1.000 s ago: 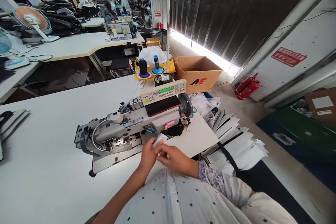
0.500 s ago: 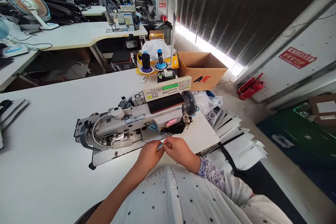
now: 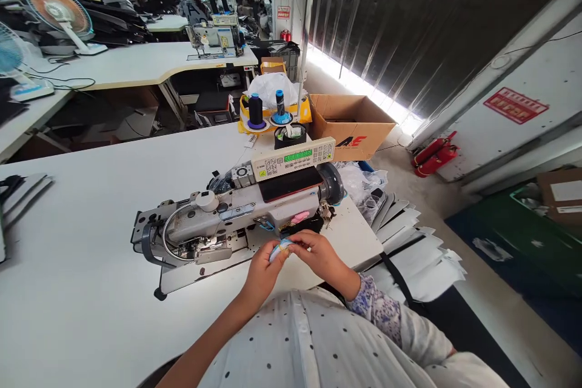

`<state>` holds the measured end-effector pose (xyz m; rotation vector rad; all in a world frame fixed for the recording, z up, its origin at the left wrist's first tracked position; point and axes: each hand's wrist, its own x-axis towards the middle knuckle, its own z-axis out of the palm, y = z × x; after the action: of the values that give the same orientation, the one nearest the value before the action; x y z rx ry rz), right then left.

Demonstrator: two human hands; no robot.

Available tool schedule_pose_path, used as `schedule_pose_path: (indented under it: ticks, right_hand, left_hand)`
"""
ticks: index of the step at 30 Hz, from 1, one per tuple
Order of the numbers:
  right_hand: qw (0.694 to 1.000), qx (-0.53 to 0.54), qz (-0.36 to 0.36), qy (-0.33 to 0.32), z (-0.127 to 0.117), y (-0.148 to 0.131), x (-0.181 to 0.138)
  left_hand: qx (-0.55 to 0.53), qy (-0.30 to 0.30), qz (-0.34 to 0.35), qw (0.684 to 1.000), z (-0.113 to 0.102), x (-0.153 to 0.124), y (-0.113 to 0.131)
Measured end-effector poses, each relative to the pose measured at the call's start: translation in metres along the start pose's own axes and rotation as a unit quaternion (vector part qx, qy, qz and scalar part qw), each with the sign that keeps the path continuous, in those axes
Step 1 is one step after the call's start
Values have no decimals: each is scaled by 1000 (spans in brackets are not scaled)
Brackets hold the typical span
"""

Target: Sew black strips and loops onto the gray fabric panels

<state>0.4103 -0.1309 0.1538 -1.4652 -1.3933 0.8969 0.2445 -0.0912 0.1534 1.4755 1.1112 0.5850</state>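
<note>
Between my hands is a small light-blue and white piece (image 3: 280,248), thin and curved; its kind is not clear. My left hand (image 3: 264,270) pinches its left end with thumb and fingers. On the other end, my right hand (image 3: 322,257) has its thumb and fingertips closed. Both hands are just in front of the sewing machine (image 3: 236,206), by the near edge of its bed. A pink object (image 3: 299,217) and black cloth (image 3: 309,225) lie against the machine arm, just beyond my right hand.
A dark thread cone (image 3: 255,112) and a blue-based spool (image 3: 280,108) stand behind the control panel (image 3: 293,159). An open cardboard box (image 3: 350,127) sits beyond the table's right end. Stacked white and grey pieces (image 3: 409,242) lie at the right. More pieces (image 3: 25,197) rest at the left.
The light-blue and white piece now shows more between my fingers. My hands have moved slightly apart, the right one shifting rightward. The whole view has shifted a little.
</note>
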Motion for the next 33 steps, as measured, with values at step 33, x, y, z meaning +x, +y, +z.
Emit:
schedule_pose_path:
  ticks: [33]
  right_hand:
    - [971,-103,10,213,37,-20,-41]
  left_hand:
    - [-68,-198,-75,975,-27,6,7]
